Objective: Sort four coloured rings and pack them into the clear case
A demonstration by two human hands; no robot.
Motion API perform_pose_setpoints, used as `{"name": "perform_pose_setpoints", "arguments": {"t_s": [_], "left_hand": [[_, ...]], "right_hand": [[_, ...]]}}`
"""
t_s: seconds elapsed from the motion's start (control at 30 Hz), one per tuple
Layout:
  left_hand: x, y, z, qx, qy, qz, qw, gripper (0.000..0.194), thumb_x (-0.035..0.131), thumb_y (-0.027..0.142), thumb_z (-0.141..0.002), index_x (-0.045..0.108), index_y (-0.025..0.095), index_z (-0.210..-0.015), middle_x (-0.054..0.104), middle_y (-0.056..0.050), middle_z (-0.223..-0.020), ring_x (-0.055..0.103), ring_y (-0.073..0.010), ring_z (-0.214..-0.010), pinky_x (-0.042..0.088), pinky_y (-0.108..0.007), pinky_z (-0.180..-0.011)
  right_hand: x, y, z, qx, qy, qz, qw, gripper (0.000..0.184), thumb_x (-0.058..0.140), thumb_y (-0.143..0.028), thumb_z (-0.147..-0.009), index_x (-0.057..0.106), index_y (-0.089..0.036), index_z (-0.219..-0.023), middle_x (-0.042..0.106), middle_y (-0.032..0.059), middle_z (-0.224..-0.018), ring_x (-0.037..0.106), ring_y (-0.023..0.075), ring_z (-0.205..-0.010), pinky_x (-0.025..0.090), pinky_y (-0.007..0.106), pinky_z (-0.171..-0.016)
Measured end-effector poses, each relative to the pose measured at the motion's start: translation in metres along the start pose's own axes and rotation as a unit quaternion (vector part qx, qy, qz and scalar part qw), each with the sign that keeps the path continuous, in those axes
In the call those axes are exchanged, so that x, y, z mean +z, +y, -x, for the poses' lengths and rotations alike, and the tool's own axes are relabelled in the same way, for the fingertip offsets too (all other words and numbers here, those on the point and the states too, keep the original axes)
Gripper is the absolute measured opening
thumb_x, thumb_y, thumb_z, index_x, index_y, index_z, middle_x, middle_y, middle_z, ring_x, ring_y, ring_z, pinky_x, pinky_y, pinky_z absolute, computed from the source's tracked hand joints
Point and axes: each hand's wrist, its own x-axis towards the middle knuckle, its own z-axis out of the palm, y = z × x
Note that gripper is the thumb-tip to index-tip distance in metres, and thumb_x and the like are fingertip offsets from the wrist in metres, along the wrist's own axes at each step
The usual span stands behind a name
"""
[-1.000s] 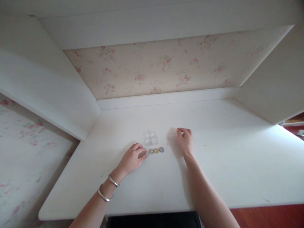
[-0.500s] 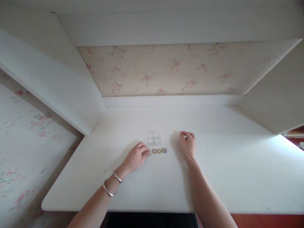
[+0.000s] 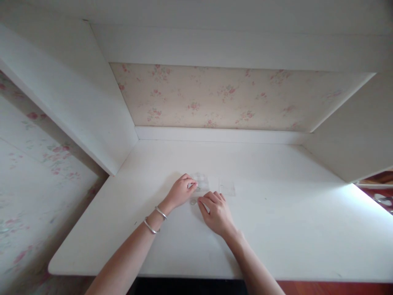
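A small clear box with compartments (image 3: 202, 180) lies on the white table. My left hand (image 3: 181, 189), with two silver bangles on the wrist, is at the box's left side, thumb and forefinger pinched over its near-left part. What they hold, if anything, is too small to make out. Just in front of the box lies a small thin ring (image 3: 193, 202). Beside it, my right hand (image 3: 216, 212) has its thumb and forefinger closed at the table surface. It covers the place of the other small rings, and what it pinches is hidden.
A clear flat lid-like piece (image 3: 227, 187) lies to the right of the box. The white table (image 3: 294, 229) is bounded by a back board (image 3: 221, 134) and side panels. A dark mark (image 3: 135, 223) shows on the left of the table.
My left hand has moved from the row of rings up to the box. My right hand has left the clear flat piece and come left and nearer, over the rings. The view has tilted slightly.
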Motion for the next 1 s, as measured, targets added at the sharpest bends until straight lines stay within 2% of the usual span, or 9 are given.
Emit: {"name": "perform_pose_setpoints", "arguments": {"t_s": [0.13, 0.27, 0.43, 0.57, 0.7, 0.8, 1.0], "left_hand": [[-0.016, -0.004, 0.014, -0.012, 0.033, 0.031, 0.999, 0.024, 0.047, 0.031, -0.088, 0.067, 0.018, -0.09, 0.06, -0.004, -0.086, 0.053, -0.0128, -0.071, 0.045, -0.026, -0.068], [-0.026, -0.009, 0.034, -0.046, 0.036, 0.069, 0.996, 0.026, 0.047, 0.036, -0.089, 0.066, 0.018, -0.089, 0.061, -0.003, -0.085, 0.053, -0.012, -0.069, 0.044, -0.024, -0.066], [-0.023, -0.013, 0.047, -0.073, 0.036, 0.1, 0.992, 0.026, 0.048, 0.036, -0.088, 0.066, 0.018, -0.087, 0.062, -0.003, -0.083, 0.056, -0.0128, -0.071, 0.045, -0.024, -0.066], [-0.021, -0.012, 0.047, -0.066, 0.024, 0.119, 0.99, 0.026, 0.048, 0.037, -0.087, 0.066, 0.018, -0.087, 0.063, -0.003, -0.084, 0.057, -0.0135, -0.074, 0.046, -0.024, -0.067], [-0.022, -0.015, 0.046, -0.073, 0.049, 0.117, 0.989, 0.025, 0.048, 0.036, -0.087, 0.066, 0.018, -0.087, 0.064, -0.003, -0.084, 0.056, -0.0136, -0.073, 0.045, -0.025, -0.067], [-0.023, -0.017, 0.047, -0.078, 0.054, 0.12, 0.988, 0.027, 0.048, 0.038, -0.087, 0.066, 0.018, -0.087, 0.064, -0.003, -0.084, 0.056, -0.0139, -0.072, 0.045, -0.026, -0.066], [-0.02, -0.014, 0.049, -0.088, 0.024, 0.133, 0.987, 0.029, 0.048, 0.04, -0.086, 0.067, 0.018, -0.089, 0.066, -0.003, -0.083, 0.056, -0.0138, -0.07, 0.045, -0.026, -0.066]], "right_hand": [[0.001, -0.008, -0.003, -0.014, -0.053, 0.041, 0.998, 0.02, 0.046, -0.025, -0.091, 0.066, -0.025, -0.093, 0.062, 0.0043, -0.088, 0.051, 0.0181, -0.083, 0.033, 0.031, -0.075], [0.008, -0.011, -0.009, -0.031, -0.089, 0.083, 0.992, 0.018, 0.048, -0.026, -0.09, 0.066, -0.024, -0.09, 0.062, 0.0044, -0.086, 0.052, 0.0189, -0.083, 0.031, 0.032, -0.073], [0.017, -0.016, -0.015, -0.034, -0.117, 0.123, 0.985, 0.019, 0.047, -0.018, -0.089, 0.063, -0.021, -0.078, 0.06, 0.0037, -0.082, 0.051, 0.0193, -0.082, 0.03, 0.032, -0.07], [0.022, -0.021, -0.014, -0.028, -0.126, 0.142, 0.981, 0.017, 0.047, -0.013, -0.087, 0.061, -0.02, -0.08, 0.059, 0.0052, -0.084, 0.051, 0.0201, -0.083, 0.03, 0.033, -0.07], [0.019, -0.027, -0.012, -0.026, -0.129, 0.13, 0.983, 0.018, 0.045, -0.013, -0.089, 0.06, -0.02, -0.082, 0.059, 0.0047, -0.086, 0.051, 0.0197, -0.083, 0.031, 0.033, -0.072], [0.011, -0.031, -0.011, -0.014, -0.109, 0.082, 0.991, 0.02, 0.042, -0.018, -0.093, 0.059, -0.021, -0.084, 0.058, 0.0038, -0.086, 0.052, 0.0181, -0.082, 0.033, 0.031, -0.073], [0.006, -0.021, -0.017, 0.081, 0.007, 0.002, 0.997, 0.022, 0.039, -0.027, -0.094, 0.059, -0.022, -0.089, 0.059, 0.0042, -0.089, 0.053, 0.0176, -0.084, 0.036, 0.03, -0.076]]}}
